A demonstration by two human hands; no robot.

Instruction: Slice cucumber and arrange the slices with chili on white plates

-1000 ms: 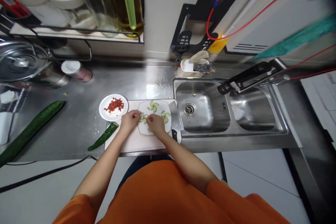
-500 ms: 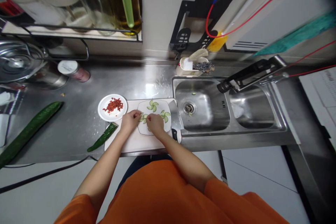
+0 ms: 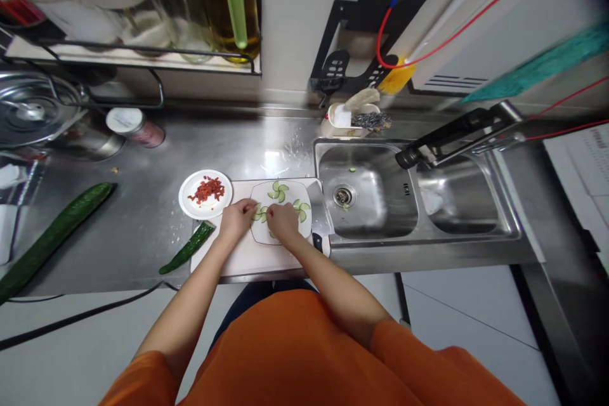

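A white square plate [image 3: 290, 189] lies on a pale cutting board [image 3: 247, 257] at the counter's front edge. Thin green cucumber slices [image 3: 277, 191] are laid on it in pinwheel shapes. My left hand [image 3: 235, 219] hovers over the plate's left edge, its fingertips pinched at a slice. My right hand [image 3: 283, 222] is over the plate's near part, fingers curled and pinched at the slices between both hands. What each pinch holds is too small to make out.
A small round plate of chopped red bits [image 3: 205, 193] sits left of the board. A cut cucumber piece [image 3: 187, 247] and a whole cucumber [image 3: 52, 238] lie further left. A knife [image 3: 320, 219] rests along the board's right side. A double steel sink [image 3: 409, 196] is on the right.
Both hands stay over the plate with only slight finger shifts. The view has moved a little.
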